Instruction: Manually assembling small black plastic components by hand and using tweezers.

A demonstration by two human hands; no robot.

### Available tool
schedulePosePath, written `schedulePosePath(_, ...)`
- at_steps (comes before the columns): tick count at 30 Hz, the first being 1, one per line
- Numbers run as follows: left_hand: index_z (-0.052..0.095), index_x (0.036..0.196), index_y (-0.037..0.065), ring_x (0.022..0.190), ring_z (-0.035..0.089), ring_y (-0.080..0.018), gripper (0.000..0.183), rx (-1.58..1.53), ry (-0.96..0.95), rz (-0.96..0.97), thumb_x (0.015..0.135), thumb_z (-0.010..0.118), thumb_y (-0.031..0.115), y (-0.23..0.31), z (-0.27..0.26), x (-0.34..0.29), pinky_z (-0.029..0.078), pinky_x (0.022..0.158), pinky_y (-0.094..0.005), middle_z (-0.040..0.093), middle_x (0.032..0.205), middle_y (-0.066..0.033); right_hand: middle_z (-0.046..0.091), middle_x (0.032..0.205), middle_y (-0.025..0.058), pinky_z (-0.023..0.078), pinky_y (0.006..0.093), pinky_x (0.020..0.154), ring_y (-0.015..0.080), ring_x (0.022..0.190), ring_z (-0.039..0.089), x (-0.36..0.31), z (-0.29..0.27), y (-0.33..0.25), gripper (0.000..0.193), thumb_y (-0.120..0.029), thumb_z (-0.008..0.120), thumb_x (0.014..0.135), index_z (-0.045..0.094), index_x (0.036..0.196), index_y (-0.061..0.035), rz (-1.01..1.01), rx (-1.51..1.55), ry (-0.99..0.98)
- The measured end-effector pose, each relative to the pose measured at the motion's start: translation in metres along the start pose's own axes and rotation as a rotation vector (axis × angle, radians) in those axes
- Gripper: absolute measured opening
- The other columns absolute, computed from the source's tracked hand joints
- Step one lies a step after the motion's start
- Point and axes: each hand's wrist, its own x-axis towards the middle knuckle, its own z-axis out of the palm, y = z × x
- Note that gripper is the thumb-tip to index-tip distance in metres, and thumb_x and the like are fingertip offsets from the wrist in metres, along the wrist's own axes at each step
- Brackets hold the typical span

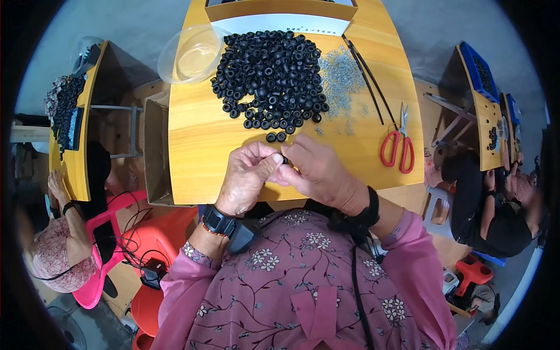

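Observation:
My left hand (246, 178) and my right hand (322, 173) meet at the near part of the yellow table (204, 163). Their fingertips pinch a small black round part (284, 160), mostly covered by the fingers. Whether the right fingers hold a second small piece, I cannot make out. Just beyond the fingers lie two loose black ring-shaped parts (276, 137). A large heap of the same kind of black round parts (268, 76) spreads behind them. To its right is a scatter of tiny clear pieces (341, 76).
Red-handled scissors (398, 146) and two thin black rods (368, 76) lie on the right. A clear plastic bowl (189, 55) stands at the far left, an open box (280, 14) at the far edge. Co-workers sit at side tables (83, 169); a red stool (163, 233) is nearby.

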Motion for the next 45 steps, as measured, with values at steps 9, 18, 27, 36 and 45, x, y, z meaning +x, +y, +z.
schedulePosePath(9,0.061,0.102,-0.002,0.08,0.069,-0.0169,0.009,-0.027,-0.053,0.024,0.096,0.062,0.005,-0.001,0.002,0.001,0.059,0.076,-0.0306,0.069,0.089,-0.0097,0.052,0.08,0.0125,0.048,0.0406,0.055,0.0317,0.065,0.059,-0.007,0.003,-0.005,0.023,-0.009,0.075,0.079,0.057,0.092,-0.0032,0.103,0.092,0.066)
schedulePosePath(18,0.06,0.105,-0.003,0.08,0.066,-0.0148,0.013,0.007,-0.003,0.177,0.097,0.062,0.007,-0.013,0.002,-0.006,0.056,0.076,-0.0289,0.069,0.091,-0.0091,0.056,0.083,0.011,0.049,0.0372,0.06,0.0303,0.073,0.061,-0.003,-0.002,-0.013,0.031,-0.002,0.071,0.081,0.06,0.11,-0.0029,0.083,0.016,-0.053)
schedulePosePath(27,0.059,0.111,-0.004,0.082,0.066,-0.0157,0.019,0.065,-0.018,0.188,0.097,0.063,0.007,-0.017,-0.001,-0.008,0.056,0.077,-0.0296,0.068,0.095,-0.0105,0.057,0.082,0.0117,0.049,0.0394,0.063,0.03,0.074,0.061,0.002,-0.018,-0.007,0.012,-0.003,0.062,0.088,0.062,0.1,-0.001,0.05,0.087,-0.143)
schedulePosePath(36,0.059,0.109,-0.005,0.078,0.066,-0.0151,0.018,0.073,0.005,0.229,0.096,0.063,0.007,-0.018,-0.002,-0.006,0.058,0.074,-0.0302,0.068,0.094,-0.0107,0.053,0.074,0.0121,0.046,0.0407,0.061,0.031,0.071,0.057,0.007,-0.018,-0.003,0.011,-0.008,0.064,0.087,0.059,0.081,-0.001,0.072,0.129,-0.105)
schedulePosePath(45,0.058,0.109,-0.003,0.079,0.064,-0.013,0.019,0.08,-0.028,0.21,0.097,0.063,0.011,-0.013,-0.002,-0.003,0.056,0.073,-0.029,0.067,0.094,-0.0087,0.059,0.077,0.0094,0.046,0.0342,0.057,0.0207,0.065,0.06,0.005,-0.012,-0.006,0.006,-0.004,0.066,0.086,0.067,0.091,0.0,0.336,0.393,-0.024)
